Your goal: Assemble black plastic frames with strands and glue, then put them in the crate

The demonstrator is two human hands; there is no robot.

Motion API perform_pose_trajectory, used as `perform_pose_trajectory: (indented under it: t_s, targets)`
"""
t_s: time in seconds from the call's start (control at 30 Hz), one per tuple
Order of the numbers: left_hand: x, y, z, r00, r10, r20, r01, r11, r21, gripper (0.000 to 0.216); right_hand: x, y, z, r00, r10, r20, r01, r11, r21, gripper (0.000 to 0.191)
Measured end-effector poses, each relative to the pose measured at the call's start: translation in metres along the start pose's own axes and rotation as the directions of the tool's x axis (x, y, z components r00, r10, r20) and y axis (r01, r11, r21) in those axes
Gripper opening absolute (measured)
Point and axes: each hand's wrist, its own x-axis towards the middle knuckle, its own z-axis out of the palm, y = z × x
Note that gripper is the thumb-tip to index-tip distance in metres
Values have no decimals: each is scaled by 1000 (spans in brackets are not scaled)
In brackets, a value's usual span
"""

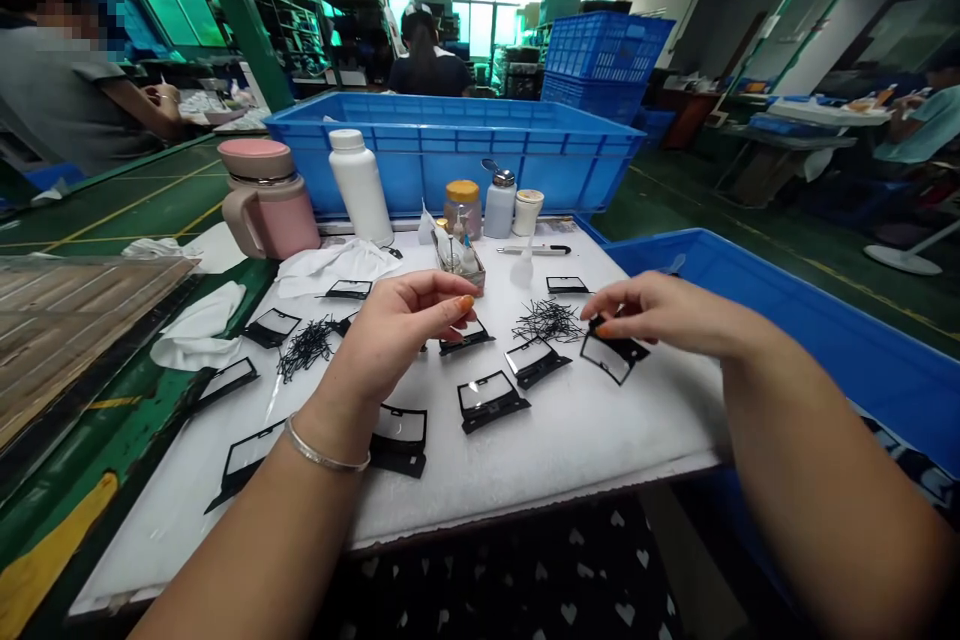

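The right hand (660, 308) pinches the black, thin-rimmed frame (628, 345) by its upper edge between thumb and fingers, holding it tilted over the right part of the white work surface (585, 445), which has a smooth, faintly glossy skin. The frame has a see-through, roughly rectangular window and a broader dark band along one side. The left hand (409, 315) is raised near the middle, thumb and forefinger drawn close together; whether anything slight sits between them cannot be told. Partly behind its fingertips lies another windowed frame (465, 344), and more of the same kind are scattered about, among them a near frame (491, 410) with a wide, angular black edge. Two tangled heaps of thin, dark, stick-like strips lie among them, a left heap (306, 348) and a right heap (549, 320). Farther back stand a round-shouldered white plastic bottle (358, 185), a squat pink mug (285, 220) with a looped handle, an orange-lidded jar (462, 208) and a translucent dispenser bottle (500, 207) with a metallic top. A soft, crumpled white cloth (337, 265) spreads before the mug, and a ribbed blue plastic crate (465, 158) stretches behind.
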Motion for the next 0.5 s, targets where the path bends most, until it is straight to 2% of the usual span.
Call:
perform_pose_trajectory:
  t_s: [0.07, 0.1, 0.13, 0.2, 0.27, 0.3, 0.4, 0.5]
  targets:
    - [0, -1, 0, 1000, 5, -18, -5, 1000, 13, 16, 8, -9, -10, 996, -48, -73, 62, 978, 198, 27]
    - [1, -1, -1, 999, 8, -32, -8, 1000, 23, 16, 14, -14, -12, 989, -78, -126, 116, 937, 330, 24]
    - [1, -2, -2, 999, 13, -50, -12, 999, 33, 16, 21, -20, -11, 974, -107, -199, 190, 863, 467, 20]
    - [2, -3, -4, 995, 30, -97, -25, 998, 54, 17, 38, -29, -3, 937, -100, -336, 317, 652, 689, 16]
    - [3, -3, -6, 984, 72, -164, -60, 995, 79, 16, 51, -34, 10, 916, -14, -401, 363, 453, 814, 12]
    - [3, -3, -7, 972, 111, -206, -91, 991, 102, 15, 55, -34, 15, 913, 12, -408, 369, 401, 838, 10]
    - [1, -2, -5, 892, 300, -337, -230, 945, 233, 12, 58, -26, 24, 912, 49, -407, 370, 331, 868, 7]
    - [-4, 2, 2, 762, 491, -422, -373, 866, 334, 8, 56, -16, 22, 905, 69, -419, 387, 276, 880, 10]
